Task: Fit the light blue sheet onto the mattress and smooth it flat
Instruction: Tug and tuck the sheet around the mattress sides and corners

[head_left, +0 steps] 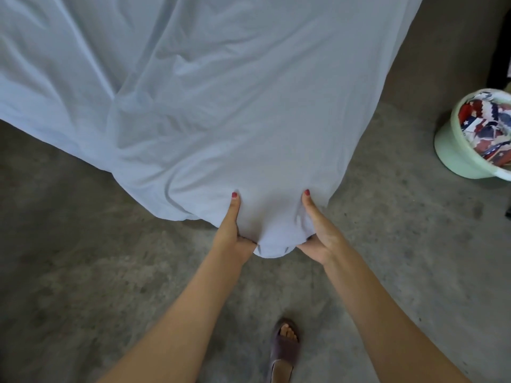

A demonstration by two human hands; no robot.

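Note:
The light blue sheet (210, 92) spreads wide across the upper part of the view, wrinkled and billowing, and hides the mattress entirely. Its near corner hangs toward me above the floor. My left hand (235, 230) grips that corner on its left side, thumb on top of the cloth. My right hand (318, 230) grips the same corner on its right side, thumb also on top. The cloth bulges down between both hands.
Grey concrete floor (83, 258) lies all around. A pale green basin (453, 150) with red, white and blue cloth stands at the right edge. A dark object (500, 51) stands behind it. My sandalled foot (284, 346) is at the bottom.

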